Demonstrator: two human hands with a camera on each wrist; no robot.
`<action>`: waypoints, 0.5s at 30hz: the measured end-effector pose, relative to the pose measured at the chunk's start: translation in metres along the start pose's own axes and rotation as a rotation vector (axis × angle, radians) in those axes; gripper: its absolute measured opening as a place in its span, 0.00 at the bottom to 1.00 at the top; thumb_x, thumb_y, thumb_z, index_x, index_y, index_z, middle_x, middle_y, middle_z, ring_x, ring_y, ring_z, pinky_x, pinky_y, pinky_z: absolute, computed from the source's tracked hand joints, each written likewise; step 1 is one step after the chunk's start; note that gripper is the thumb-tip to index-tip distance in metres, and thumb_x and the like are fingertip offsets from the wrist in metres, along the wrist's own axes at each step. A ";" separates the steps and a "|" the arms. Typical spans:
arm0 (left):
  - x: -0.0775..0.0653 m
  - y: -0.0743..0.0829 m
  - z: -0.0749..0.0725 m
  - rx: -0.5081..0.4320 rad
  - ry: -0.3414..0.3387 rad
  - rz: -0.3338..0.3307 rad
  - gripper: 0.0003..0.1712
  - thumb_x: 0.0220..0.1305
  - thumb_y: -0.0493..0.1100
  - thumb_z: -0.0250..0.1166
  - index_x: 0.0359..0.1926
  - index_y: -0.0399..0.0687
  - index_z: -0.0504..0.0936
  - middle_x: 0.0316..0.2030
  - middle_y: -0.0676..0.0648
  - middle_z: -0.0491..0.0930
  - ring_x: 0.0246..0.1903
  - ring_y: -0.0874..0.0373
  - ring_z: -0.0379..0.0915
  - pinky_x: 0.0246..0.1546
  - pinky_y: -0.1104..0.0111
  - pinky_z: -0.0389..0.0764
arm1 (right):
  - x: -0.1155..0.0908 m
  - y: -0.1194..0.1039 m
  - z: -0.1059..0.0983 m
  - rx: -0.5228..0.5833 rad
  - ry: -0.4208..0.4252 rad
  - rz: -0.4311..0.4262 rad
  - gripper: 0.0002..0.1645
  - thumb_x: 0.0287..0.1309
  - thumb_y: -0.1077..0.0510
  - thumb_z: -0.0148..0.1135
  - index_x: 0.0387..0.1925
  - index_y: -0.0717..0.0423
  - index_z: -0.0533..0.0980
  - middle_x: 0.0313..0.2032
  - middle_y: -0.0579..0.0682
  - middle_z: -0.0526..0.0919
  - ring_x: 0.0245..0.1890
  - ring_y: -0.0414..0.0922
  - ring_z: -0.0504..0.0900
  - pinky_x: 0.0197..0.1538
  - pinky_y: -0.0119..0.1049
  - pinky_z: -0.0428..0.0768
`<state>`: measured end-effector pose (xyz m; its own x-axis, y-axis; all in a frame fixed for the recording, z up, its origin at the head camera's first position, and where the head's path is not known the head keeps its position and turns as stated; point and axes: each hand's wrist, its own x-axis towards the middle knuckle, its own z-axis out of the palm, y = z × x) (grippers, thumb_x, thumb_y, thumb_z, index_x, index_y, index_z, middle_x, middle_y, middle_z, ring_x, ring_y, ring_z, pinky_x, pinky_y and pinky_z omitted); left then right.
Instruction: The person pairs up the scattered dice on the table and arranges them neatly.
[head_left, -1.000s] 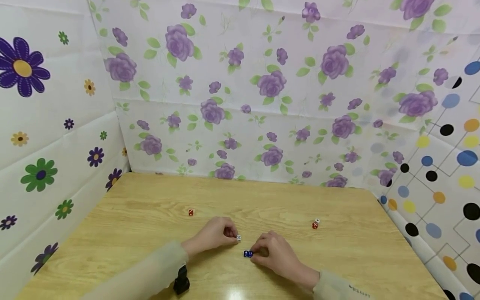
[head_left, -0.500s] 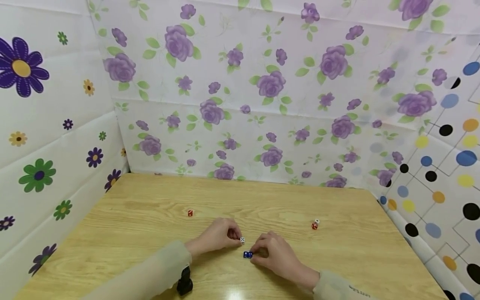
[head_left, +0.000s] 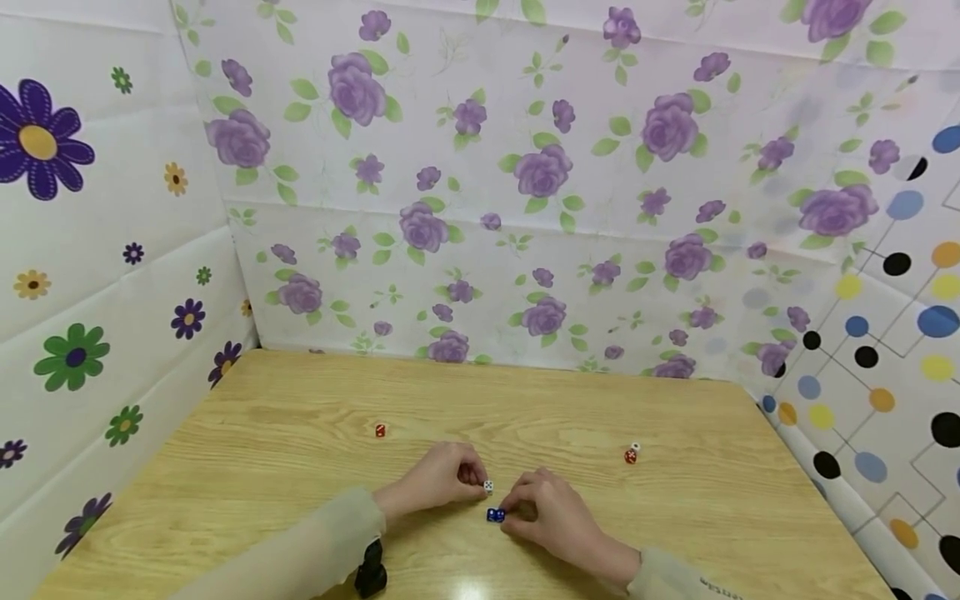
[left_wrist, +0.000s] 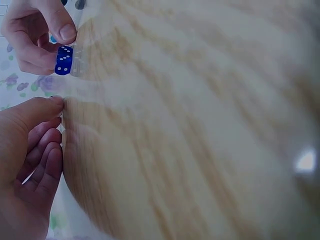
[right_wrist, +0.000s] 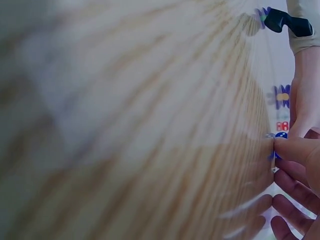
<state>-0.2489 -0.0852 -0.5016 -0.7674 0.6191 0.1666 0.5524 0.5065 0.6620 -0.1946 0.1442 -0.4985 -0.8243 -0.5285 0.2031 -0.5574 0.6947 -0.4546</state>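
In the head view my left hand (head_left: pixel 444 477) pinches a small white die (head_left: pixel 488 486) by its fingertips, low over the wooden table. Just in front of it, nearer to me, two blue dice (head_left: pixel 496 515) sit side by side. My right hand (head_left: pixel 551 515) has thumb and finger on the right-hand blue die. A narrow gap separates the white die from the blue pair. The left wrist view shows the blue dice (left_wrist: pixel 63 60) by the right fingertips, while the white die is mostly hidden behind the left thumb. Beside the right thumb, a blue die (right_wrist: pixel 281 135) shows partly in the right wrist view.
A red die (head_left: pixel 380 431) lies farther back on the left of the table (head_left: pixel 315 392). On the right, another red die (head_left: pixel 631 457) sits against a white die (head_left: pixel 635 447). A black device (head_left: pixel 371 571) is at the left wrist. Patterned cloth walls surround the table.
My left hand has shifted a little to the right and towards me with the white die, closer to the blue pair. The right hand has stayed almost still at the blue dice.
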 end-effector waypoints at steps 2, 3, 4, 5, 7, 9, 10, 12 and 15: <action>0.000 0.000 0.001 -0.002 -0.001 0.003 0.05 0.55 0.40 0.75 0.31 0.49 0.86 0.30 0.52 0.82 0.27 0.73 0.72 0.31 0.79 0.76 | 0.000 0.000 0.000 -0.003 -0.003 -0.001 0.05 0.52 0.49 0.75 0.33 0.37 0.86 0.37 0.32 0.84 0.37 0.34 0.75 0.39 0.27 0.75; 0.000 0.000 0.001 -0.002 -0.002 0.004 0.05 0.55 0.40 0.75 0.31 0.49 0.86 0.30 0.52 0.82 0.27 0.73 0.73 0.31 0.79 0.76 | 0.000 0.000 0.001 -0.004 -0.005 -0.002 0.05 0.53 0.49 0.74 0.33 0.37 0.86 0.36 0.32 0.84 0.37 0.34 0.75 0.40 0.27 0.75; 0.000 0.000 0.001 0.000 -0.001 0.006 0.05 0.55 0.40 0.75 0.31 0.49 0.86 0.30 0.52 0.82 0.27 0.72 0.73 0.31 0.79 0.76 | 0.000 0.000 0.001 -0.003 -0.007 -0.002 0.05 0.53 0.49 0.74 0.34 0.37 0.86 0.36 0.32 0.84 0.37 0.34 0.75 0.39 0.27 0.75; 0.000 0.001 0.001 0.000 -0.001 0.006 0.05 0.55 0.40 0.75 0.31 0.49 0.86 0.30 0.52 0.82 0.27 0.72 0.73 0.31 0.79 0.76 | 0.000 0.000 0.001 -0.001 -0.009 -0.001 0.05 0.53 0.49 0.74 0.34 0.37 0.86 0.36 0.32 0.84 0.37 0.33 0.75 0.39 0.27 0.75; 0.000 0.001 0.002 -0.001 0.000 0.011 0.05 0.55 0.40 0.75 0.31 0.49 0.86 0.30 0.52 0.82 0.27 0.72 0.73 0.31 0.79 0.76 | 0.000 0.001 0.001 0.004 -0.012 0.003 0.05 0.53 0.49 0.74 0.34 0.37 0.86 0.37 0.32 0.84 0.37 0.33 0.75 0.39 0.27 0.75; 0.000 0.002 0.002 -0.001 0.002 0.013 0.05 0.55 0.41 0.75 0.31 0.49 0.86 0.30 0.52 0.82 0.27 0.72 0.73 0.31 0.79 0.76 | 0.000 0.001 0.001 0.008 -0.013 0.009 0.05 0.53 0.49 0.74 0.34 0.37 0.86 0.37 0.32 0.84 0.37 0.33 0.74 0.39 0.27 0.75; 0.000 0.002 0.002 -0.002 0.002 0.012 0.05 0.55 0.41 0.75 0.31 0.49 0.86 0.30 0.52 0.82 0.27 0.72 0.73 0.31 0.79 0.76 | 0.000 0.001 0.001 0.012 -0.014 0.011 0.05 0.53 0.48 0.74 0.34 0.37 0.86 0.37 0.32 0.84 0.37 0.33 0.74 0.39 0.27 0.75; 0.001 0.002 0.002 0.000 0.003 0.014 0.05 0.55 0.41 0.75 0.31 0.50 0.86 0.30 0.53 0.82 0.28 0.72 0.73 0.31 0.79 0.76 | 0.000 0.002 0.001 0.013 -0.013 0.012 0.05 0.53 0.48 0.74 0.34 0.37 0.86 0.37 0.32 0.84 0.37 0.33 0.74 0.39 0.27 0.75; 0.002 0.002 0.003 0.009 0.002 0.016 0.05 0.56 0.42 0.75 0.31 0.50 0.86 0.30 0.54 0.82 0.28 0.73 0.73 0.31 0.79 0.76 | 0.000 0.002 0.001 0.014 -0.009 0.009 0.05 0.52 0.49 0.74 0.34 0.37 0.86 0.37 0.32 0.84 0.37 0.33 0.74 0.39 0.27 0.75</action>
<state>-0.2483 -0.0816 -0.5023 -0.7588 0.6264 0.1787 0.5680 0.5019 0.6523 -0.1961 0.1450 -0.5007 -0.8281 -0.5270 0.1912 -0.5488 0.6927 -0.4680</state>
